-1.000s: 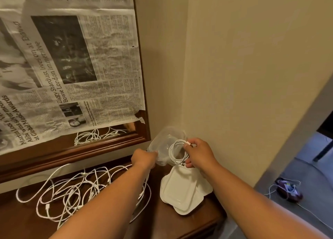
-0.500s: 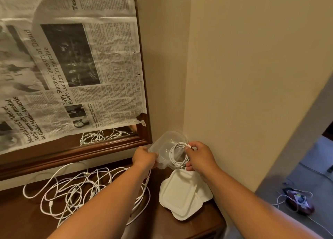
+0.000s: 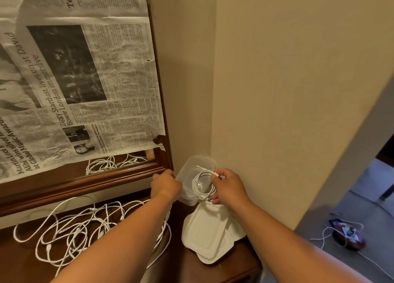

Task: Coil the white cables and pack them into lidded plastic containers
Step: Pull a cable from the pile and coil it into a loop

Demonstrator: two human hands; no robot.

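Centre-low of frame, in the wall corner. Left hand (image 3: 165, 183) grips the left rim of the clear container (image 3: 198, 162), tipping its mouth toward the camera. Right hand (image 3: 229, 189) pinches the coiled cable (image 3: 201, 186), upper fingers on the plug end, lower fingers at the loop's bottom. The coil stands upright at the mouth; the container lies just left of and behind the right fingers, so the push likely goes that way. Lids (image 3: 204, 233) lie on the counter (image 3: 213, 270) below, with loose cables (image 3: 85, 229) lower left.

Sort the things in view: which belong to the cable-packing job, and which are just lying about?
Job: coiled white cable in right hand; clear plastic container in left hand; white lids; loose white cables.
Lying about: newspaper; mirror frame; floor device.
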